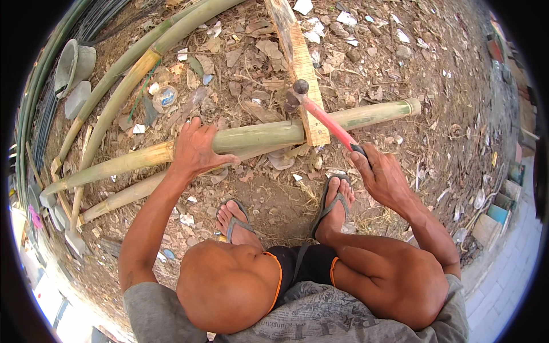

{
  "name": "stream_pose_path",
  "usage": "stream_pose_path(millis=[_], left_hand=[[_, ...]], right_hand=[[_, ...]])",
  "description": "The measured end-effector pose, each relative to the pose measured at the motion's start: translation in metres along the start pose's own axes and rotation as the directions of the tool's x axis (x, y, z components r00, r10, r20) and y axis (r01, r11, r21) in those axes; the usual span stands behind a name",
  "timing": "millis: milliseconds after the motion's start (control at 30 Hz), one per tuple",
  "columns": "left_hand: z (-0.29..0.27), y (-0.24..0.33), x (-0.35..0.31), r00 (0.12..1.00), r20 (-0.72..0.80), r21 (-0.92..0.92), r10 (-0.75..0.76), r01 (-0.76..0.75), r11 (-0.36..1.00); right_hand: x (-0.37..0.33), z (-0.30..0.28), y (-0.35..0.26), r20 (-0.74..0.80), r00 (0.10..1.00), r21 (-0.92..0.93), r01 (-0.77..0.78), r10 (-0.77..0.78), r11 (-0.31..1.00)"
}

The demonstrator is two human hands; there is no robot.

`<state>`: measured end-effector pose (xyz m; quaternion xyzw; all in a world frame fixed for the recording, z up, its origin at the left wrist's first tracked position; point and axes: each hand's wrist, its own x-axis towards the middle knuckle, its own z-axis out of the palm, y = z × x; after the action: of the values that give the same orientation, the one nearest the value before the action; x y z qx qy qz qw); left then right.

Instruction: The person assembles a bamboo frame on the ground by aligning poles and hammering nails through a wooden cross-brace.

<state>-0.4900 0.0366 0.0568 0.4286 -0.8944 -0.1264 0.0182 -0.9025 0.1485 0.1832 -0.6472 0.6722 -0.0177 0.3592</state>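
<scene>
Left hand: laid palm down over the upper bamboo pole [251,137], left of the plank; the left hand [197,146] has its fingers bent over the far side and its thumb spread wide apart toward the right. How firmly it presses cannot be told.
Right hand: the right hand [382,174] has its fingers closed around the black grip of a red-handled hammer [331,123].
Hammer head: dark and rounded, over the left edge of the wooden plank [309,74]; whether it touches the wood cannot be told.
Plank: pale, rough-sawn, running from the top edge down toward the person, its near end crossing over the bamboo.
Upper pole: runs from the left to the plank, green near the hand and yellower farther left.
Lower pole: a second, paler bamboo pole [131,191] slants beneath the upper one. Which pole the length right of the plank belongs to cannot be told.
Upper left: curved bamboo poles [131,74] and a grey bucket [84,63].
Ground: soil [263,208] strewn with dry leaves and white shards.
Feet: in dark flip-flops [324,212], set apart on the near side of the bamboo.
</scene>
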Motion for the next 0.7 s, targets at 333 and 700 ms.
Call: stream_pose_path(millis=[333, 700], left_hand=[[0.020, -0.001, -0.011, 0.999, -0.046, 0.080, -0.025, 0.028, 0.996], [0.024, -0.002, -0.018, 0.997, 0.023, 0.074, -0.068, 0.066, 0.995]], right_hand=[[-0.002, -0.039, -0.041, -0.107, 0.993, -0.047, 0.046, -0.050, 0.998], [-0.009, -0.036, -0.045, -0.308, 0.932, 0.062, 0.222, -0.193, 0.973]])
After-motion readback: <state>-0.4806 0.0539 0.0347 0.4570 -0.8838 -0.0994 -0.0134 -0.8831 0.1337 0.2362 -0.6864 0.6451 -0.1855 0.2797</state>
